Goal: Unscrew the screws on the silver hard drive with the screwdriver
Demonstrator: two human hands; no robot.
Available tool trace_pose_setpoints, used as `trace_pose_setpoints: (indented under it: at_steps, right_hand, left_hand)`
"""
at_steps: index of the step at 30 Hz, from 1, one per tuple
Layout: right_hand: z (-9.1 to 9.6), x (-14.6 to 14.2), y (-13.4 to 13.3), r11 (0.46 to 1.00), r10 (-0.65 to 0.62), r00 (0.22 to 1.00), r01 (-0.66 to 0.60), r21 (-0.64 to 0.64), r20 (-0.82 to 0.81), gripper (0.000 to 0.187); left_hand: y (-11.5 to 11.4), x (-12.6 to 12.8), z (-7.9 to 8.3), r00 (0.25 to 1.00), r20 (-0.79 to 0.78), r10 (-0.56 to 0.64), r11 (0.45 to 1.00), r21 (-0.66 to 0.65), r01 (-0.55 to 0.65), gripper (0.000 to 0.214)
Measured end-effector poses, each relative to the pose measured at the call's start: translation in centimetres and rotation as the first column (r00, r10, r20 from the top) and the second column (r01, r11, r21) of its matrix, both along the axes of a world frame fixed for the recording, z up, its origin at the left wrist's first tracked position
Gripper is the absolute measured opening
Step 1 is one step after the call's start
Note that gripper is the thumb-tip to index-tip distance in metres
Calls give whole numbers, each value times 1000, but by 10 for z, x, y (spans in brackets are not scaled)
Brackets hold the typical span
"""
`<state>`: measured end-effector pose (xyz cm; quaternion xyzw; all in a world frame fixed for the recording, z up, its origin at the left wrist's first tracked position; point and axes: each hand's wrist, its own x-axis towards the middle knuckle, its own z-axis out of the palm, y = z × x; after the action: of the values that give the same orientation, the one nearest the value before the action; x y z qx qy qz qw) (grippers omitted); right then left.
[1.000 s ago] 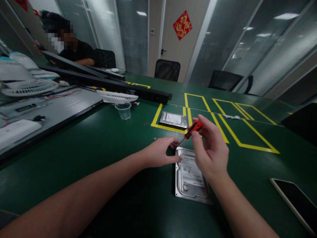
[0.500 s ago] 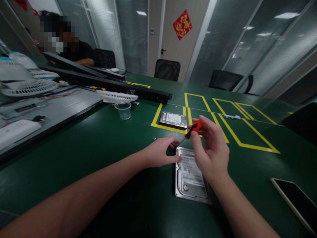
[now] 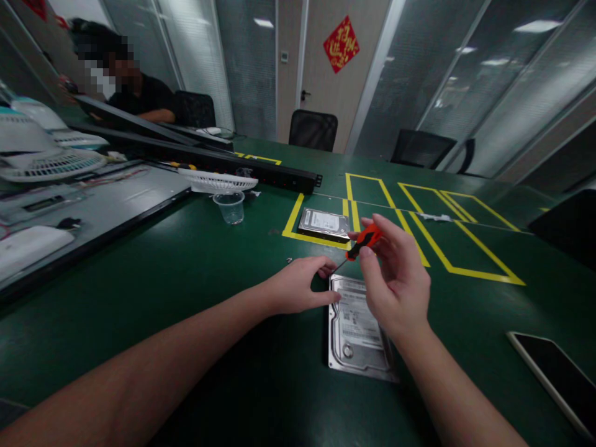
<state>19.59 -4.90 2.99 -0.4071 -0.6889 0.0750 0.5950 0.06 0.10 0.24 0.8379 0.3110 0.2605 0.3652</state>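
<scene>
A silver hard drive (image 3: 358,335) with a white label lies flat on the green table in front of me. My left hand (image 3: 305,285) grips its far left corner, thumb on the top face and the other fingers curled by the far edge. My right hand (image 3: 398,273) is closed around the orange and black handle of a screwdriver (image 3: 364,241). The shaft slants down to the left, its tip at that same corner beside my left fingertips. Exactly what the tip touches is too small to make out. Tiny screws (image 3: 289,261) lie left of the drive.
A second hard drive (image 3: 325,223) sits inside a yellow tape outline (image 3: 293,217) farther back. To the left are a clear plastic cup (image 3: 230,208), a white fan grille (image 3: 218,182), a black power strip (image 3: 279,177) and a large panel (image 3: 153,189). A phone (image 3: 549,372) lies right. Another person (image 3: 151,99) sits across.
The whole view has shifted slightly. Both hands, the screwdriver and the drive keep nearly the same places relative to each other.
</scene>
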Motion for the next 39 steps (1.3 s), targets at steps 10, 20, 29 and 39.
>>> trace_pose_setpoints:
  at_steps: [10,20,29,39]
  right_hand:
    - [0,1,0,1000,-10,1000,10,-10,6,57]
    - [-1,1,2,998,-65,997,64,21,37,58]
    - [-1,1,1,1000,-20,999,20,0,31,53]
    - [-1,2,1,1000,-2,1000,3,-23,31,52]
  left_hand:
    - [0,0,0,1000,-14,2,1000,8,-1,48]
    - [0,0,0,1000,-15,2,1000,10,-2,50]
    - [0,0,0,1000,1,-4,1000,2,4,48]
    - [2,0,-2,1000,-3,-1,1000,-1,1,52]
